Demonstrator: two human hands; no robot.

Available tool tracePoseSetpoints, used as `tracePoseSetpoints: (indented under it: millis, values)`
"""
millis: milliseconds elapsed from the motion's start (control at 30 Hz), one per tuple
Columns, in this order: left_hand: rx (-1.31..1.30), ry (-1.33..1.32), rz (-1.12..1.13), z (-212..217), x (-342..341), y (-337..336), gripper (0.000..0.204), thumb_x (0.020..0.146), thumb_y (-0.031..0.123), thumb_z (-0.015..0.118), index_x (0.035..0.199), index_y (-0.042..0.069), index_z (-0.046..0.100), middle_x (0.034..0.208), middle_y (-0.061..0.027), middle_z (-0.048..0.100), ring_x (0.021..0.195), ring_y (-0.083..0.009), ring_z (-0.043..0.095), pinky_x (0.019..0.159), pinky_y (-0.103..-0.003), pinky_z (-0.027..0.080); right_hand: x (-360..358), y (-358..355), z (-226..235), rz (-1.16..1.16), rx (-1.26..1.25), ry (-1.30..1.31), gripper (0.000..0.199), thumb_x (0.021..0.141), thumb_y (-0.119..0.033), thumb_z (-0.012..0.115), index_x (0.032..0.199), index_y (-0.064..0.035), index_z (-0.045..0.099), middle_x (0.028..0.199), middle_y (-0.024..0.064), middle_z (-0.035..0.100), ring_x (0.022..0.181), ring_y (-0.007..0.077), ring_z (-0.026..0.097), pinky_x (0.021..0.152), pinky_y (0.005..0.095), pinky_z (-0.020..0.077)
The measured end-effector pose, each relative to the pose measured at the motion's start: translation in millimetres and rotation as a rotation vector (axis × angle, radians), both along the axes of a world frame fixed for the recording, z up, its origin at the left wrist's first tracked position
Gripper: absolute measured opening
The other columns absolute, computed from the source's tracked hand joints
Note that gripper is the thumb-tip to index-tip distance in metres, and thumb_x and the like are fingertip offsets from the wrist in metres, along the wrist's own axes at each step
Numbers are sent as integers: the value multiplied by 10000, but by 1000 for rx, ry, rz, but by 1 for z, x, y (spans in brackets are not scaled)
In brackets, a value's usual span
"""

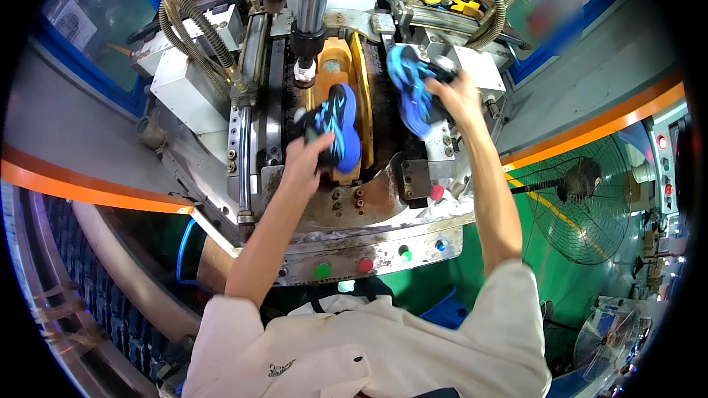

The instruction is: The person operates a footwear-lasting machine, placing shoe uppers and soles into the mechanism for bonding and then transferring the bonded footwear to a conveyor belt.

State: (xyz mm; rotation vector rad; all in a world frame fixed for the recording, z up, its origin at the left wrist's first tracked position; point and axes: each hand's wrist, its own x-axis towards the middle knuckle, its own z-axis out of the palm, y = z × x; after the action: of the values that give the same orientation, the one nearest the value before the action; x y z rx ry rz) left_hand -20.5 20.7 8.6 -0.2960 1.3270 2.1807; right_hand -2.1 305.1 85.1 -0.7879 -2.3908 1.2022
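Note:
My left hand (304,162) grips a black and blue shoe (341,127) by its heel end, tilted so the blue sole edge faces right. That shoe is over the yellow-orange mould (335,59) in the middle of the machine. Farther right, my right hand (456,96) is closed on a second shoe (410,88), blue with black and smeared by motion. It is held above the right side of the machine bed. The fingers on the far side of both shoes are hidden.
A metal press rod (304,37) stands just left of the mould. The front panel (391,247) carries several coloured buttons. Hoses (199,0) arch on both sides. Orange-edged guards (96,184) flank the machine, and a wire-cage fan (579,184) stands at right.

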Motion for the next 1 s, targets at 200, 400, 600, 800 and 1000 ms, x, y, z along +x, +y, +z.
tracePoseSetpoints:
  millis: [200, 400, 600, 800, 1000]
  values:
    - [-273, -21, 216, 68, 152, -145, 555, 739, 50, 692, 1227, -54, 448, 1054, -100, 585, 934, -165, 581, 819, -289, 484, -140, -98, -77, 103, 152, -369, 587, 598, -324, 795, 1038, 18, 610, 1057, 214, 633, 1029, 334, 605, 865, 385, 494]
    - [-599, -31, 923, 63, 296, -224, 548, 783, 171, 698, 1230, -26, 451, 1030, -83, 567, 851, -140, 560, 678, -252, 461, -153, -159, -147, 65, 394, -188, 484, 713, -175, 691, 1054, -1, 394, 965, 257, 622, 880, 373, 643, 780, 440, 517]
    - [-514, -95, 1195, 47, 353, -211, 593, 680, 296, 790, 1108, -10, 517, 943, -75, 591, 789, -167, 578, 663, -275, 471, -84, -170, -100, 289, 441, 71, 748, 726, -152, 701, 1304, 60, 277, 1159, 276, 521, 1066, 382, 531, 908, 430, 443]
    - [-404, -65, 1142, 42, 355, -186, 457, 696, 252, 781, 999, 9, 541, 864, -51, 590, 734, -162, 576, 627, -279, 461, 149, -258, -104, 902, 30, 604, 358, 694, 14, 611, 1043, -52, 565, 1067, 125, 606, 929, 317, 601, 787, 370, 510]
    - [-438, -76, 998, 53, 352, -173, 543, 704, 254, 775, 1109, -13, 534, 962, -70, 603, 839, -183, 599, 712, -303, 499, 180, -302, -274, 972, 209, 332, 372, 715, 36, 591, 1069, -76, 573, 1028, 79, 578, 927, 291, 583, 736, 378, 514]
